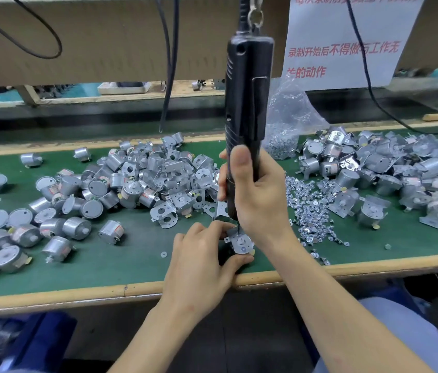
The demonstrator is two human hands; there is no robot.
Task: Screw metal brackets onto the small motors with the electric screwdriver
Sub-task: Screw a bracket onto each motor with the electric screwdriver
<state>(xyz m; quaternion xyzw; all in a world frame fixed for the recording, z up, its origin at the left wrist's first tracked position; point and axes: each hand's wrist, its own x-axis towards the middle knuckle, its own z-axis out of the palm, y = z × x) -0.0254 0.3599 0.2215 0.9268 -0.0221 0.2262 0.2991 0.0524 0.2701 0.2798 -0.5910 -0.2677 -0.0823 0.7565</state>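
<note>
My right hand [255,195] grips the black electric screwdriver [247,103], which hangs upright from a hook and cable above. Its bit points down onto a small silver motor with a metal bracket [240,242] near the table's front edge. My left hand [201,262] holds that motor and bracket between thumb and fingers, steadying it on the green mat. The bit tip is partly hidden by my right hand. Loose screws [312,211] lie scattered just right of my hands.
A heap of bare motors and loose brackets [142,181] covers the left and middle of the green mat [131,254]. Motors with brackets [379,170] pile at the right. A plastic bag of screws [285,122] stands behind. Cables hang overhead; a wooden edge [347,267] borders the table.
</note>
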